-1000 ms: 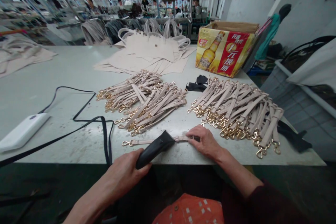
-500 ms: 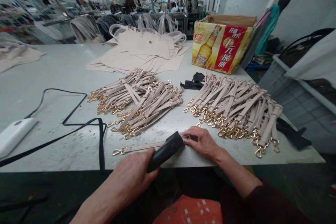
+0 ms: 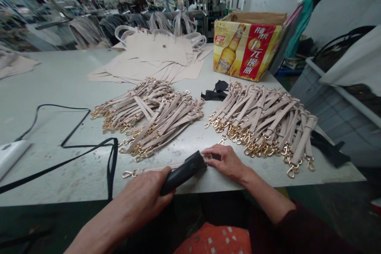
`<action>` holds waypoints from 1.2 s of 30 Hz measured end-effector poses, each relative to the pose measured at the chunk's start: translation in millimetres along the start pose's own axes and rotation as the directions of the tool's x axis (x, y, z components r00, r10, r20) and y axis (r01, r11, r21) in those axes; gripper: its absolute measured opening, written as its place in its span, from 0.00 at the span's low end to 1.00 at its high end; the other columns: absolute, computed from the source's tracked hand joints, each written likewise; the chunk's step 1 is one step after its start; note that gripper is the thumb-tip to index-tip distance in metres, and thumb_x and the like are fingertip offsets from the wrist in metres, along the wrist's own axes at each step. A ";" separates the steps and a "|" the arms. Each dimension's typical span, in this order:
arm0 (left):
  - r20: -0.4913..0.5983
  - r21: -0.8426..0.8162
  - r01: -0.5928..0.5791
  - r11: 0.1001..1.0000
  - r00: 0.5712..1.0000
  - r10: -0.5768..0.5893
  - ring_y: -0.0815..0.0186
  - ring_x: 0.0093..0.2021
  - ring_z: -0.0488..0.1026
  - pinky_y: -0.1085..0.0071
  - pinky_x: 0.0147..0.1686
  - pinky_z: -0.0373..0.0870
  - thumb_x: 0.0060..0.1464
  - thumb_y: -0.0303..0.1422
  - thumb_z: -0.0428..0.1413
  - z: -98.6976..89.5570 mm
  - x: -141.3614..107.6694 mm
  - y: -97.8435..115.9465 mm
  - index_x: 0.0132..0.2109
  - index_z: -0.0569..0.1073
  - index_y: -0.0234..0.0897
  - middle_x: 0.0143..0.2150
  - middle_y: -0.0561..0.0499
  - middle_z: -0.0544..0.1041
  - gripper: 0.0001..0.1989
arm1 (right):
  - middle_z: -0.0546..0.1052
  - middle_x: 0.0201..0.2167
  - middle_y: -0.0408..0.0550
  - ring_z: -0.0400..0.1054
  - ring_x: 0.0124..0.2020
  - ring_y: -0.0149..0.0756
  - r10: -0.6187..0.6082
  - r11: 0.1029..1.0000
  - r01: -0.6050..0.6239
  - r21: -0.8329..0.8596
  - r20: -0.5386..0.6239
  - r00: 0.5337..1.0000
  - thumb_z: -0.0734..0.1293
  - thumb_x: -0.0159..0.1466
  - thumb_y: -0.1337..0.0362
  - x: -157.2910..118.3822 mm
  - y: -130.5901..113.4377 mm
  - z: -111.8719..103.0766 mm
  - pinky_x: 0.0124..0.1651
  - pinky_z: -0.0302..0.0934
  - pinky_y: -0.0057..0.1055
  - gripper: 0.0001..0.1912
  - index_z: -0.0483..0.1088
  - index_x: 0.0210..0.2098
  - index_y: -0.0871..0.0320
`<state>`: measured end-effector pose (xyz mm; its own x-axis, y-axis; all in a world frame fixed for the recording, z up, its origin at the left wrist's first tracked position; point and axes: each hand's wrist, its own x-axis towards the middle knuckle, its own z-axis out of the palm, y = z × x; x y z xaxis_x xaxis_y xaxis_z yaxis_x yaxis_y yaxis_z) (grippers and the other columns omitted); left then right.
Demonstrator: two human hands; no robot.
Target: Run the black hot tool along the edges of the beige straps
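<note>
My left hand is wrapped round a black handheld tool, whose far end points right. Beneath the tool lies a beige strap with a gold clasp at its left end. My right hand pinches the strap's right end by a small gold buckle, close to the tool's tip. Part of the strap is hidden behind the tool and my left hand. Beyond my hands, one pile of beige straps sits at the middle, and another strap pile lies to the right.
A yellow and red carton stands at the back right beside flat beige pieces. A black cord crosses the left side near a white device. Black cloth lies by the right edge. People work in the background.
The view has shifted slightly, so the tabletop things appear further left. My hands keep the same hold on the tool and strap.
</note>
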<state>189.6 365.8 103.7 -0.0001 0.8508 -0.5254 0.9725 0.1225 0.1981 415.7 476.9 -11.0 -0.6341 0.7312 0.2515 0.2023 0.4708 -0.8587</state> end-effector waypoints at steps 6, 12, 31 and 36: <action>0.004 -0.043 -0.014 0.999 1.000 0.014 0.58 0.38 0.77 0.68 0.36 0.65 0.54 0.35 0.51 2.0 -6.1 0.3 0.39 0.72 0.41 0.37 0.47 0.80 0.08 | 0.82 0.38 0.47 0.74 0.41 0.37 0.029 1.000 -0.029 0.008 0.034 0.999 0.71 0.58 0.74 -0.1 -1.2 -3.6 0.46 0.66 0.33 0.17 0.78 0.46 0.54; -0.003 -0.101 0.025 0.995 1.000 -0.025 0.58 0.38 0.78 0.69 0.39 0.67 0.50 0.35 0.53 -6.7 -9.5 -16.0 0.38 0.75 0.42 0.35 0.49 0.81 0.09 | 0.82 0.39 0.48 0.75 0.41 0.38 0.019 0.999 -0.020 0.026 0.034 0.999 0.71 0.59 0.74 -0.4 -0.2 -2.4 0.47 0.66 0.34 0.15 0.79 0.45 0.55; 0.002 -0.061 -0.023 0.998 1.000 0.023 0.59 0.38 0.78 0.69 0.38 0.67 0.52 0.34 0.51 -3.4 -3.5 -2.7 0.39 0.74 0.42 0.34 0.49 0.80 0.09 | 0.82 0.41 0.48 0.75 0.43 0.39 0.069 0.997 -0.070 0.024 0.026 0.997 0.70 0.57 0.76 0.5 -2.4 -1.4 0.50 0.66 0.36 0.20 0.78 0.48 0.55; -0.015 -0.102 -0.045 0.994 0.999 0.044 0.60 0.37 0.77 0.70 0.36 0.66 0.52 0.33 0.51 3.8 0.0 -3.3 0.41 0.74 0.42 0.35 0.49 0.80 0.10 | 0.82 0.41 0.47 0.75 0.42 0.38 0.075 0.997 -0.076 0.032 0.031 0.997 0.70 0.58 0.75 0.5 -4.5 -2.7 0.50 0.66 0.36 0.19 0.78 0.47 0.53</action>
<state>187.4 363.4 99.9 0.0391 0.8629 -0.5039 0.9428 0.1353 0.3048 416.5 476.5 -5.8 -0.6396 0.7492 0.1723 0.2259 0.3975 -0.8894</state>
